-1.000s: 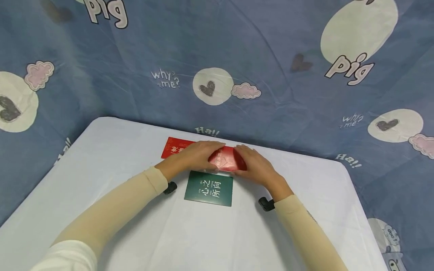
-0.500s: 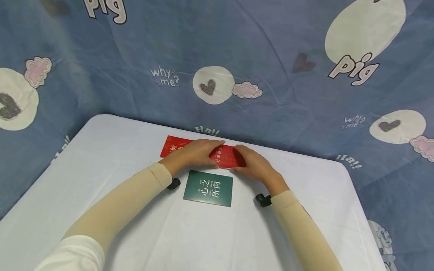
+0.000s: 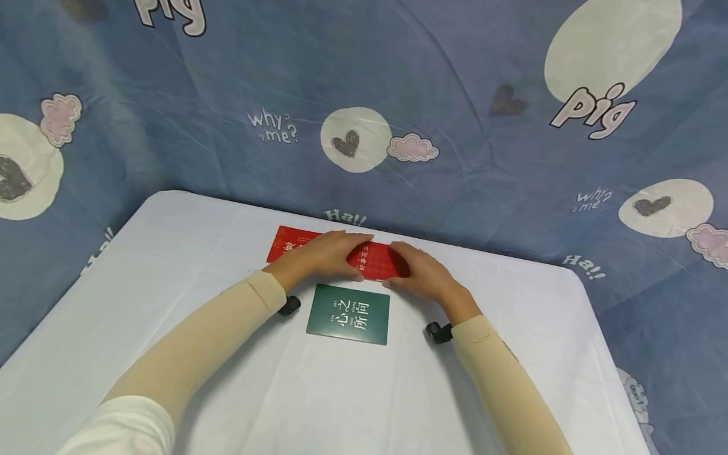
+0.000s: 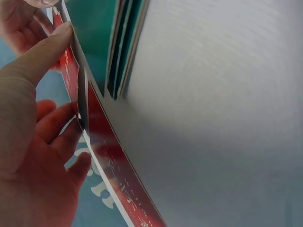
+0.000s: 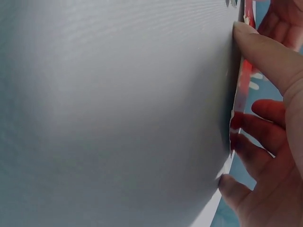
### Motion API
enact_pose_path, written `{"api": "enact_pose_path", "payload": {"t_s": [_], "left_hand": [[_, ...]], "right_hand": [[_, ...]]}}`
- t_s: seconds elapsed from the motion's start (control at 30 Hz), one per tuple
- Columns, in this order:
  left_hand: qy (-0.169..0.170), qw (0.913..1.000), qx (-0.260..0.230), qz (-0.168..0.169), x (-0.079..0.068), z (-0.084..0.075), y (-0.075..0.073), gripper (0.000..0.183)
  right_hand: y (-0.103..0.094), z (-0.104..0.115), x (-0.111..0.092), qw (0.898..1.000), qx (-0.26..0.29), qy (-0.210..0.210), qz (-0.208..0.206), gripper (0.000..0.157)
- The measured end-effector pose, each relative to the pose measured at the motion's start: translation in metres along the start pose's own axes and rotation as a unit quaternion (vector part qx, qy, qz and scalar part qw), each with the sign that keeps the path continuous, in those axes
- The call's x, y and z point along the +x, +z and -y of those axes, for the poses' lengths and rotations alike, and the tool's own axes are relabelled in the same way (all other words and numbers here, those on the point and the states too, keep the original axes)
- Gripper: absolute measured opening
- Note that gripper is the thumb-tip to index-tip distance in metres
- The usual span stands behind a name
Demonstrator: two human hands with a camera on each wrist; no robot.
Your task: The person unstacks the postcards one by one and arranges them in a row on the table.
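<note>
Between my hands, near the far edge of the table, a red envelope (image 3: 375,260) with pale characters lies low over the white cloth. My left hand (image 3: 332,254) holds its left end, thumb at the near edge and fingers at the far side. The right hand (image 3: 423,275) grips the opposite end in the same way. A second red envelope (image 3: 284,242) sits to the left, partly hidden behind the left hand. Just nearer to me lies a green rectangular packet (image 3: 348,314) with white characters; layered edges of a green stack (image 4: 94,42) show in the left wrist view.
A white-covered table (image 3: 256,392) carries all of these. Behind its far edge hangs a blue printed cloth (image 3: 455,189). Small black wrist-worn devices show under the left (image 3: 290,306) and right (image 3: 438,333) wrists.
The held red envelope has lost its bright glare and lies flatter, slightly farther from the green packet. Both hands have shifted a little away with it; the green packet stays put.
</note>
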State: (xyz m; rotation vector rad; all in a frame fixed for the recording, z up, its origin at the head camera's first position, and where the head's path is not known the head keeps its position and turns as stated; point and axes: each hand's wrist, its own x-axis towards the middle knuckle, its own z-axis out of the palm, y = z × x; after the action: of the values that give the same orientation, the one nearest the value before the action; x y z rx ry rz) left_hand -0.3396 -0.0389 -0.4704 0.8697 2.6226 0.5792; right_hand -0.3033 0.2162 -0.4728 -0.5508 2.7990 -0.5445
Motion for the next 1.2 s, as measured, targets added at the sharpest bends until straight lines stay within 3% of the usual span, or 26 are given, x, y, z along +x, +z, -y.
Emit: {"api": "enact_pose_path", "payload": {"t_s": [0.4, 0.63, 0.87, 1.2], "left_hand": [[0.004, 1.0000, -0.007, -0.006, -0.005, 0.000, 0.005, 0.094], [0.013, 0.9994, 0.000, -0.032, -0.011, -0.011, 0.006, 0.097], [0.033, 0.9983, 0.013, -0.047, -0.018, -0.019, 0.007, 0.095], [0.041, 0.9960, -0.034, -0.072, -0.042, -0.027, 0.012, 0.091]], "right_hand": [[0.004, 0.002, -0.005, 1.000, -0.005, -0.004, -0.012, 0.087], [0.002, 0.015, -0.017, 0.998, -0.037, -0.025, -0.037, 0.088], [0.000, 0.022, -0.029, 0.998, -0.035, -0.025, -0.051, 0.083], [0.002, 0.037, -0.047, 0.995, -0.043, -0.078, -0.049, 0.085]]}}
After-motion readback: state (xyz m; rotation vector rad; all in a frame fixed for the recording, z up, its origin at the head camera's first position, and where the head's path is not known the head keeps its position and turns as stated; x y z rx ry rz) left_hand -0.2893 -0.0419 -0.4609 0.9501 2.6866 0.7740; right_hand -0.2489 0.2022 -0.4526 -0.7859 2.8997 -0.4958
